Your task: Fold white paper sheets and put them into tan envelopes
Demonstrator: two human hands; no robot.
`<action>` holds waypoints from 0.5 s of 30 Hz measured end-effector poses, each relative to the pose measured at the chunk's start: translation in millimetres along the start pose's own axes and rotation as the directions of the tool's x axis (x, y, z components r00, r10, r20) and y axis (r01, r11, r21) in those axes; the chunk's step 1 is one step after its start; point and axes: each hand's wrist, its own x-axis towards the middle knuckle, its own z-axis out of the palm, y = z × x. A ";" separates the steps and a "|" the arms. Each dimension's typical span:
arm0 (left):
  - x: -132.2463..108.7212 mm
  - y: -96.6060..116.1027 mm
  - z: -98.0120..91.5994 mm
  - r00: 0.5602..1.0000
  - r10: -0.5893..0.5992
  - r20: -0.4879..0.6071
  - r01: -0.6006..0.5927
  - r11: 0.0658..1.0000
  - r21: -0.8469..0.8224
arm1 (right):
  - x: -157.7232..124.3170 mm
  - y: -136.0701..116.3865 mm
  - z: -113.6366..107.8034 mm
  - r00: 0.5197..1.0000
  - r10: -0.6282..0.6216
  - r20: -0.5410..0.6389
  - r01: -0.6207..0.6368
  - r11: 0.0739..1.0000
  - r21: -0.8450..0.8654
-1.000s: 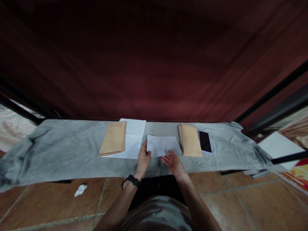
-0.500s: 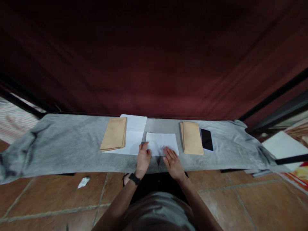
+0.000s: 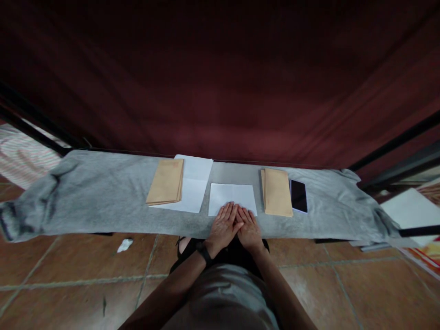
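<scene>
Left hand (image 3: 223, 228) has moved inward since the earlier frame to meet the right hand (image 3: 250, 230); each grip is open, fingers flat over the near edge of the white paper (image 3: 229, 194). Its long axis runs left to right on the cloth-covered worktop (image 3: 110, 197), between the left envelopes (image 3: 165, 181) and the right envelopes (image 3: 278, 192). Dark red fabric (image 3: 220, 101) hangs beyond.

Long grey cloth-draped surface (image 3: 106, 197) running right across, white sheet (image 3: 197, 183) left of centre, tucked partly under brown envelopes (image 3: 165, 181), smaller white paper (image 3: 228, 193) mid-front, second brown stack (image 3: 278, 192) to its right, phone (image 3: 299, 196) just beside.
</scene>
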 end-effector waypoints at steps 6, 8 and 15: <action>-6.9 -12.8 -3.0 1.000 -0.019 -0.007 0.020 0.998 0.059 | -6.1 10.8 -0.5 0.999 0.044 -0.025 -0.045 0.998 -0.033; -9.6 -18.2 -4.4 0.999 -0.031 -0.008 0.032 0.995 0.100 | -9.1 15.8 0.1 0.997 0.056 -0.055 -0.059 0.997 -0.052; -21.0 -30.6 -10.0 0.997 -0.076 -0.010 0.075 0.959 0.274 | -25.2 30.3 -1.4 0.990 0.017 -0.144 -0.037 0.989 -0.143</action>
